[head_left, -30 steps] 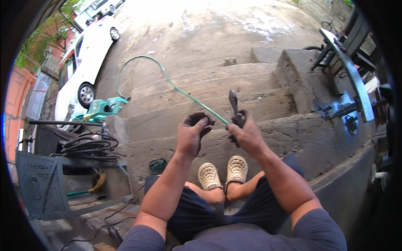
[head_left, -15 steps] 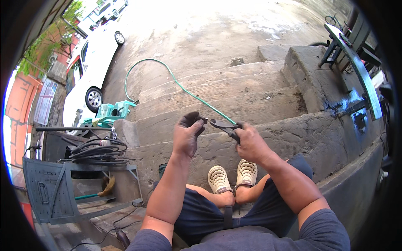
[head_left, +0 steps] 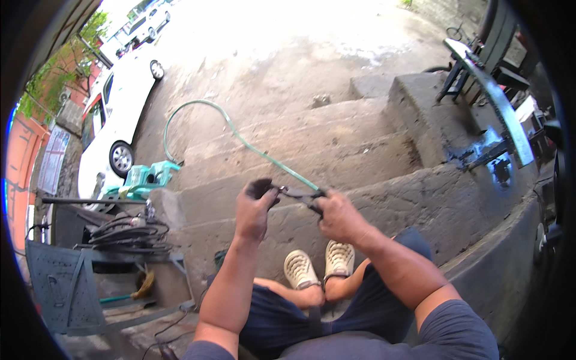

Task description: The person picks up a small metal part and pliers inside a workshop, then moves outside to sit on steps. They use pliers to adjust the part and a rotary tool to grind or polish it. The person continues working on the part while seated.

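And the right hand (head_left: pixel 339 211) is clamped round dark pliers (head_left: pixel 298 195), tips right by a small metal piece (head_left: pixel 282 190) the left hand (head_left: pixel 253 207) pinches! A green hose (head_left: pixel 264 156) reaches the right hand, gripped or not I can't tell, trailing over concrete steps (head_left: pixel 354 157) toward a white car (head_left: pixel 129 111).

Rough, worn concrete steps (head_left: pixel 372 146) carry a green hose (head_left: pixel 279 164), which trails over several treads and bends into a loop. On the near side of the hose, cream shoes (head_left: pixel 300 269) stand on concrete; right of its loop lies a small stone (head_left: pixel 321 100). Left of the hose, a white car (head_left: pixel 129 102) stands on the ground (head_left: pixel 252 72).
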